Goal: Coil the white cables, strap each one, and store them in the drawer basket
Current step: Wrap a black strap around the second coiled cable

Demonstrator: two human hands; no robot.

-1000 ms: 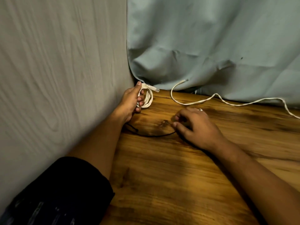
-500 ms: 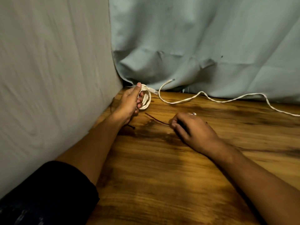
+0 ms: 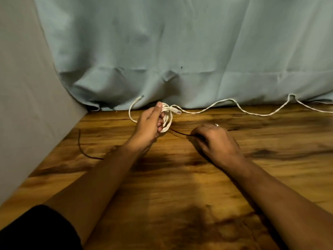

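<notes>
Left hand (image 3: pixel 146 124) grips the coil (image 3: pixel 168 120), right hand (image 3: pixel 216 139) pinches the dark strap (image 3: pixel 180 132), loose cable (image 3: pixel 227 99) behind them.

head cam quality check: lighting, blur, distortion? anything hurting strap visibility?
Head view: dim, warm light, no glare; soft shadows under both forearms on the table; white coil in the left hand stands out, slightly soft; thin dark strap pinched by the right hand nearly merges with the dark wood grain; wide-angle bend along the left wall.
</notes>
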